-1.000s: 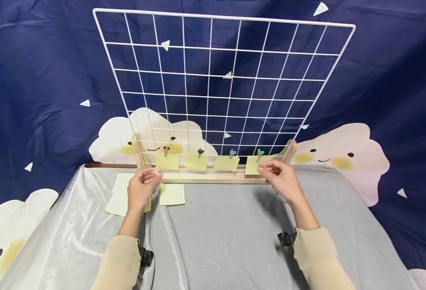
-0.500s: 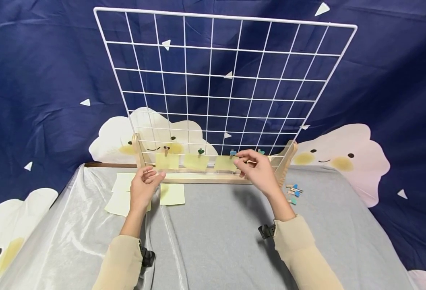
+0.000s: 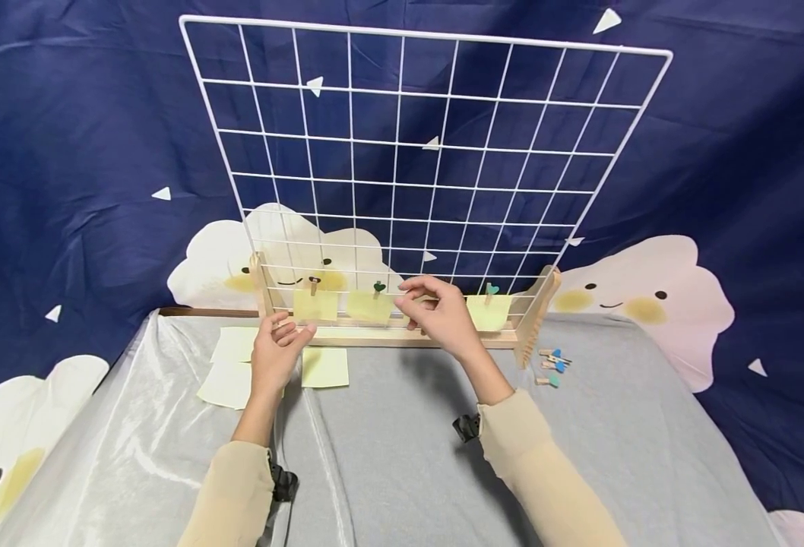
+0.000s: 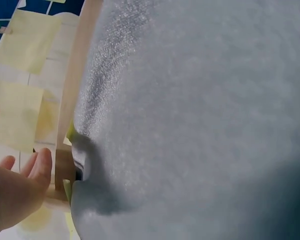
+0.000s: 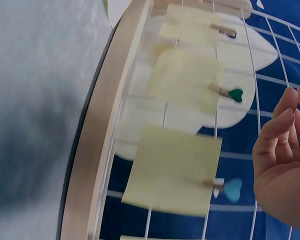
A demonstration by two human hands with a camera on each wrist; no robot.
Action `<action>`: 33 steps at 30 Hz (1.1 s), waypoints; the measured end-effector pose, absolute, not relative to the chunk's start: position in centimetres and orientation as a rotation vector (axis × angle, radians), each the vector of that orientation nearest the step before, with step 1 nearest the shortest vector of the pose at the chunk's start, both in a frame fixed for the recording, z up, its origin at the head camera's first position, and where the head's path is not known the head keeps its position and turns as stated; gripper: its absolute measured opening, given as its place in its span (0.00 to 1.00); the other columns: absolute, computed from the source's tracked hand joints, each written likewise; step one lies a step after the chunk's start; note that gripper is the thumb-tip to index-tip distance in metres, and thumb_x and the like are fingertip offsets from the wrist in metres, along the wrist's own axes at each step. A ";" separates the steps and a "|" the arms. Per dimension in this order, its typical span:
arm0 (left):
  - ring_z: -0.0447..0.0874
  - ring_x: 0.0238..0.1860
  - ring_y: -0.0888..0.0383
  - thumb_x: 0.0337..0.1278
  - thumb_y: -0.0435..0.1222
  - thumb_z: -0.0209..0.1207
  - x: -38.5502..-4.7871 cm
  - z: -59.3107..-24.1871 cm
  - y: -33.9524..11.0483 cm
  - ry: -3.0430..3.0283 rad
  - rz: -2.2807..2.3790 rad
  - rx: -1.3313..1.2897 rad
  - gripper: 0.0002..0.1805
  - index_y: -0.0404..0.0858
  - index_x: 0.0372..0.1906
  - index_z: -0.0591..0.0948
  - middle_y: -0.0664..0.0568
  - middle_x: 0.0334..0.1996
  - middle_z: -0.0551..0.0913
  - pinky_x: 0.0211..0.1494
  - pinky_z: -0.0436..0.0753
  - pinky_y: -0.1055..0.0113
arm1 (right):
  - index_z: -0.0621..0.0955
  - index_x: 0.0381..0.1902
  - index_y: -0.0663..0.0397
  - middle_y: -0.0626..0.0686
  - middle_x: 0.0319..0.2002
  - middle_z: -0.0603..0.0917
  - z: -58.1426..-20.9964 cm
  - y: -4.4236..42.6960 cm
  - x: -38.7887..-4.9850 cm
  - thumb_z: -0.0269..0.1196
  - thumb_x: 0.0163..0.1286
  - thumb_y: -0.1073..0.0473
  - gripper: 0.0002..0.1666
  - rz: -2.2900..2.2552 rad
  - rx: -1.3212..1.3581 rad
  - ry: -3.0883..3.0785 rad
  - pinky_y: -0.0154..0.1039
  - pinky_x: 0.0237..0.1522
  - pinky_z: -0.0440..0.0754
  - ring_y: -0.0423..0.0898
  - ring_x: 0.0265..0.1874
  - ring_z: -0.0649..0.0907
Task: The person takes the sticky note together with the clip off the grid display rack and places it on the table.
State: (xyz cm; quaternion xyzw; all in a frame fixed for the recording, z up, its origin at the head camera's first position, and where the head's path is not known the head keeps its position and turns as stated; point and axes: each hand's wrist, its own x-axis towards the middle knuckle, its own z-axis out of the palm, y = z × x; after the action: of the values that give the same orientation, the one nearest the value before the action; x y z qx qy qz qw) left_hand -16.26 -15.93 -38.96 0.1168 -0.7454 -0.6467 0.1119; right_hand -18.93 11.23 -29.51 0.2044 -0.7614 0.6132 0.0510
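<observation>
Pale yellow sticky notes hang in a row from the white wire grid (image 3: 402, 182), each under a small heart clothespin. My right hand (image 3: 443, 323), fingers loosely bent and holding nothing visible, hovers before the third note (image 5: 172, 172), mostly hiding it in the head view. The right wrist view shows that note's blue heart clothespin (image 5: 232, 190) beside the hand. To its left hang the second note (image 3: 369, 307) with a dark green heart clothespin (image 3: 378, 287), and the leftmost note (image 3: 316, 305). My left hand (image 3: 280, 363) is empty, its fingers relaxed near the leftmost note's lower edge.
Wooden feet and a bar (image 3: 388, 339) support the grid. Several spare clothespins (image 3: 554, 367) lie on the grey cloth (image 3: 402, 448) at right. Loose notes (image 3: 325, 368) lie at left, some partly under my left forearm. A fourth note (image 3: 489, 313) hangs at right. A dark blue curtain (image 3: 87, 137) hangs behind.
My right hand has moved left along the row, from the fourth note to the third, uncovering the fourth note and the spare clothespins. The left hand has shifted slightly right.
</observation>
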 end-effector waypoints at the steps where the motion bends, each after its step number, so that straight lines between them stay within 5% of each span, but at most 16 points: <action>1: 0.76 0.64 0.43 0.62 0.45 0.69 -16.3 -38.9 -15.9 -2.185 -1.905 0.341 0.39 0.35 0.72 0.66 0.35 0.65 0.74 0.65 0.76 0.51 | 0.83 0.49 0.68 0.55 0.33 0.84 -29.5 10.8 -18.9 0.69 0.67 0.65 0.15 1.868 0.634 -2.318 0.32 0.17 0.74 0.44 0.18 0.83; 8: 0.74 0.66 0.41 0.67 0.44 0.65 -16.5 -38.9 -15.9 -2.170 -1.941 0.338 0.36 0.34 0.72 0.64 0.34 0.66 0.74 0.67 0.74 0.49 | 0.84 0.47 0.65 0.59 0.36 0.87 -29.0 8.1 -19.1 0.68 0.68 0.65 0.12 1.848 0.686 -2.343 0.34 0.16 0.76 0.56 0.19 0.84; 18: 0.76 0.65 0.40 0.70 0.45 0.62 -17.0 -39.2 -15.4 -2.150 -1.911 0.360 0.35 0.37 0.75 0.64 0.34 0.65 0.75 0.65 0.75 0.48 | 0.86 0.50 0.62 0.55 0.35 0.87 -29.7 5.1 -20.0 0.70 0.67 0.63 0.15 1.803 0.679 -2.371 0.35 0.18 0.79 0.59 0.21 0.85; 26: 0.75 0.65 0.40 0.71 0.46 0.60 -17.3 -39.0 -15.2 -2.158 -1.913 0.384 0.35 0.37 0.75 0.64 0.34 0.65 0.74 0.66 0.75 0.46 | 0.85 0.51 0.65 0.56 0.35 0.87 -30.2 3.0 -20.7 0.70 0.66 0.63 0.17 1.788 0.671 -2.385 0.34 0.18 0.80 0.42 0.16 0.83; 33: 0.75 0.64 0.41 0.72 0.47 0.59 -17.6 -39.0 -15.2 -2.159 -1.894 0.411 0.33 0.37 0.74 0.65 0.35 0.64 0.75 0.65 0.75 0.46 | 0.86 0.51 0.63 0.55 0.34 0.88 -30.7 1.4 -21.5 0.71 0.66 0.63 0.17 1.726 0.668 -2.401 0.32 0.17 0.79 0.43 0.15 0.84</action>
State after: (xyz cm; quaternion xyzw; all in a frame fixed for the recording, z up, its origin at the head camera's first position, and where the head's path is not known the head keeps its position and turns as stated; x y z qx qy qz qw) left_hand -17.56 -15.20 -38.99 0.1407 -0.7388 -0.6481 0.1199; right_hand -21.52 1.41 -30.70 0.2200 -0.7908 0.5685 0.0548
